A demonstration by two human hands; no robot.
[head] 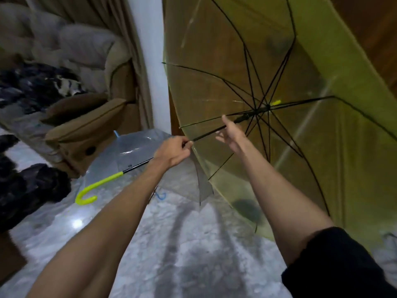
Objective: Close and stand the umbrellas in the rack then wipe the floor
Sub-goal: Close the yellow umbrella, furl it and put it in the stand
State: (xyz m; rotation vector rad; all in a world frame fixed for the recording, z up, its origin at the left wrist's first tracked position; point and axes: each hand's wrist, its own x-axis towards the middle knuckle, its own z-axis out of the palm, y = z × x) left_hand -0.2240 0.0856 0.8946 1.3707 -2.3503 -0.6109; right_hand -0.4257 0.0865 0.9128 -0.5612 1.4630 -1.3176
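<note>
An open yellow see-through umbrella (290, 67) with black ribs fills the right half of the head view, tipped on its side. My left hand (173, 151) grips its black shaft partway along; the yellow hooked handle (92, 190) sticks out to the lower left. My right hand (231, 134) is open with fingers spread beside the shaft, just short of the black runner (245, 117). A second, clear umbrella (137, 147) with a blue tip lies open on the floor behind my left hand. No rack is in view.
A brown sofa (90, 119) with cushions stands at the left, dark clothes (32, 186) piled beside it. A white pillar (150, 61) rises at centre in front of a wooden wall. The pale marbled floor (171, 244) spreads below my arms.
</note>
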